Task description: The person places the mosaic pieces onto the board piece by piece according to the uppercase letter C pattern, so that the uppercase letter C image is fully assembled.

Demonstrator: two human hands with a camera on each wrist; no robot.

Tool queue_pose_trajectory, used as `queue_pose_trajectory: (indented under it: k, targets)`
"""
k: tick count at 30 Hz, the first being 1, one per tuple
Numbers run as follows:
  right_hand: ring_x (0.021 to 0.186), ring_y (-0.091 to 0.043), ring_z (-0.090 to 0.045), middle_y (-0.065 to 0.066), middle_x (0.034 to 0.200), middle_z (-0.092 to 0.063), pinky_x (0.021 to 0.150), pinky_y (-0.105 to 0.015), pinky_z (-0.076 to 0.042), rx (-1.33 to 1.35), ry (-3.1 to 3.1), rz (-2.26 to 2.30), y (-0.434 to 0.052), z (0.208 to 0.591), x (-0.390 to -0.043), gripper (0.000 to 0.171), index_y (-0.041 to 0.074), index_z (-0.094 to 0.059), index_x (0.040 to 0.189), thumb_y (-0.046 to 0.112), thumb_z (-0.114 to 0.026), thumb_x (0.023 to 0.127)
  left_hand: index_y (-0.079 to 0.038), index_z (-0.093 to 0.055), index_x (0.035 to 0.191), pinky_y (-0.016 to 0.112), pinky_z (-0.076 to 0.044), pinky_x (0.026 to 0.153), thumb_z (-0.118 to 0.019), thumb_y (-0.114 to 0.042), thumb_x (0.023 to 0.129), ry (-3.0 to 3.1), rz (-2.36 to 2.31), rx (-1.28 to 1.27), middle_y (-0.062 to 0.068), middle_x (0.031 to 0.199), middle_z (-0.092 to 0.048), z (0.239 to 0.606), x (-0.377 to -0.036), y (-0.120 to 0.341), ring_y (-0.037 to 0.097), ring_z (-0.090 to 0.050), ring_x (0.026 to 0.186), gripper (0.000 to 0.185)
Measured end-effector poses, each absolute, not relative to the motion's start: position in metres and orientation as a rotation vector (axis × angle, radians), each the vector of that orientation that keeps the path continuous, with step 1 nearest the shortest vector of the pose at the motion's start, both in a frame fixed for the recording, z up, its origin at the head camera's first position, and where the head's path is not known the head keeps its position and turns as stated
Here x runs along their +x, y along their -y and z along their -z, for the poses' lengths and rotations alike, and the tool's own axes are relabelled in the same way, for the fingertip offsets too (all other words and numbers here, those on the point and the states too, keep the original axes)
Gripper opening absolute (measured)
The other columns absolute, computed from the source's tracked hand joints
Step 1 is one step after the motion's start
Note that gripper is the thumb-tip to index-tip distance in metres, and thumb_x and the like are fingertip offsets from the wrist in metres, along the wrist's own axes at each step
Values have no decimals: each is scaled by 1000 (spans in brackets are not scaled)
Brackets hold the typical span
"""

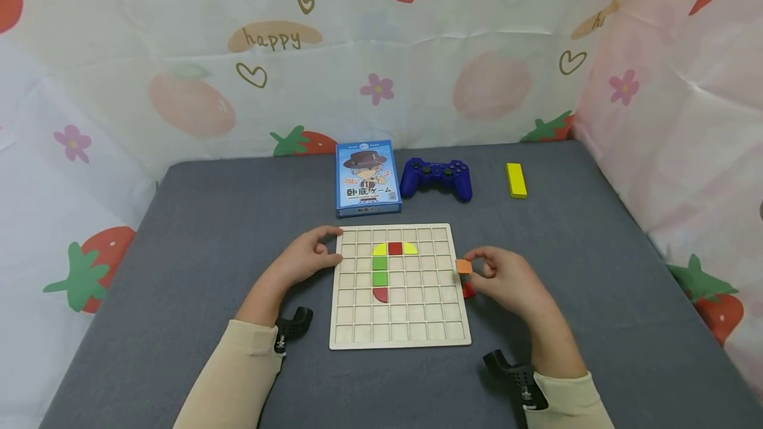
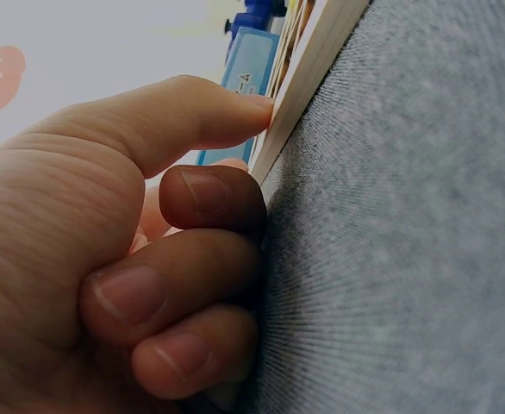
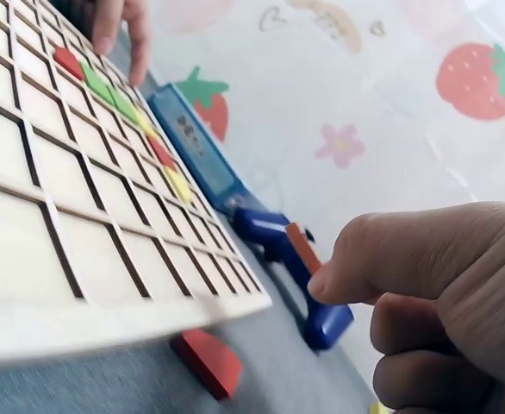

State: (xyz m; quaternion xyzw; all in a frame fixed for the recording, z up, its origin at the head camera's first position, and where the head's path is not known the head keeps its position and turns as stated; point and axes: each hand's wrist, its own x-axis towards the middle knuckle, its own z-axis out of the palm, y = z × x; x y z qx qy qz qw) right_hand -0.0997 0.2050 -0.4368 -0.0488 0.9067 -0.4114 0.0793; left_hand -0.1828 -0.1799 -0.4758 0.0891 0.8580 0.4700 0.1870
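A pale wooden grid board lies on the grey table. Along its left edge my left hand rests a fingertip near the far corner and the thumb lower down; its other fingers are curled under. My right hand pinches an orange square tile between thumb and forefinger, over the board's right edge. Beneath that hand a red piece lies on the cloth beside the board. Seated in the grid are two yellow quarter-rounds, a red square, two green squares and a red quarter-round.
Behind the board stands a blue game box, with a blue game controller to its right. Farther right lies a yellow block. Printed cloth hangs around the table's back and sides.
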Motion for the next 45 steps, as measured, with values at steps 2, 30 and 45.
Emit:
queue_pose_trajectory:
  k: [2, 30, 45]
  targets:
    - [53, -15, -32, 3, 64, -34, 53, -29, -29, -152, -2710, 1245, -199, 435, -99, 28, 5, -67, 118, 8, -71, 91, -10, -50, 148, 28, -30, 48, -74, -20, 95, -2410, -1329, 253, -2, 57, -44, 476, -183, 180, 12, -37, 45, 60]
    - [51, -8, -32, 7, 59, -39, 51, -27, -24, -381, -2806, 1149, -123, 442, -89, 23, 15, -74, 113, 14, -76, 90, -9, -49, 148, 28, -30, 48, -74, -20, 95, -2412, -1334, 261, -2, 58, -44, 476, -182, 180, 12, -37, 45, 59]
    - [49, -8, -38, 8, 57, -44, 51, -27, -30, -428, -2790, 1076, -109, 462, -91, 21, 15, -75, 110, 15, -75, 90, -10, -49, 149, 28, -30, 48, -73, -20, 96, -2406, -1331, 273, -3, 57, -43, 475, -182, 181, 12, -36, 44, 59]
